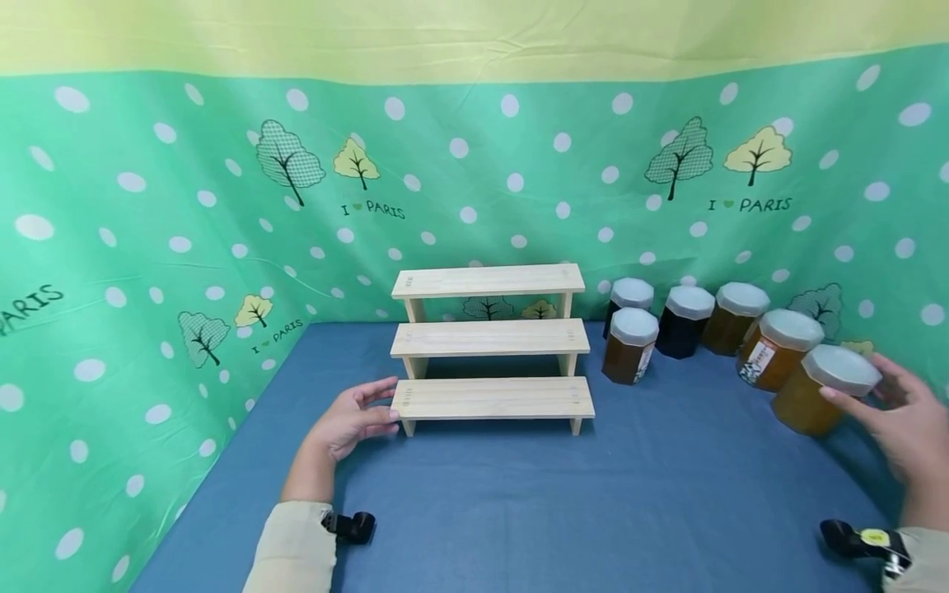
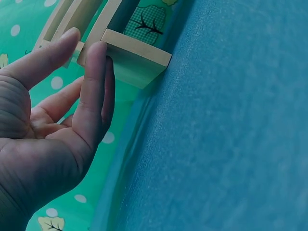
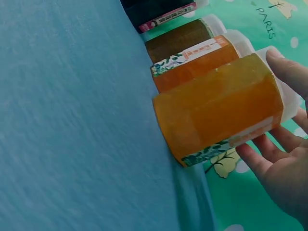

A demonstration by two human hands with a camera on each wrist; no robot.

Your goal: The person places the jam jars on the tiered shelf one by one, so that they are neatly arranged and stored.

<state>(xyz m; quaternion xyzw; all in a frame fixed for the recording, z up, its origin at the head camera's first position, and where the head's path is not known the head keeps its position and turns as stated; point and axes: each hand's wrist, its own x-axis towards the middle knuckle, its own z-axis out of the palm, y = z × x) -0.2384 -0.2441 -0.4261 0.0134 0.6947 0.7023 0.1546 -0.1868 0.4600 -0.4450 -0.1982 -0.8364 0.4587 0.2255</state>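
Note:
A three-step pale wooden stand (image 1: 489, 399) sits on the blue cloth. My left hand (image 1: 363, 418) is at the left end of its lowest step, fingertips right at the edge. In the left wrist view, the fingers of that hand (image 2: 62, 115) are loosely extended by the wooden end panel (image 2: 137, 55). Far right, my right hand (image 1: 908, 420) holds an amber honey jar (image 1: 808, 403) by its whitish lid (image 1: 841, 369). The right wrist view shows the thumb (image 3: 288, 70) on the lid and the other fingers around the far side of the jar (image 3: 221, 106), whose label faces down there.
Left of the held jar stands a labelled orange-amber jar (image 1: 774, 350). Further left are a brown jar (image 1: 730, 325), a dark jar (image 1: 680, 328), a labelled reddish-brown jar (image 1: 628, 354) and another dark jar (image 1: 632, 295) behind it. A green dotted cloth (image 1: 511, 189) hangs behind the table.

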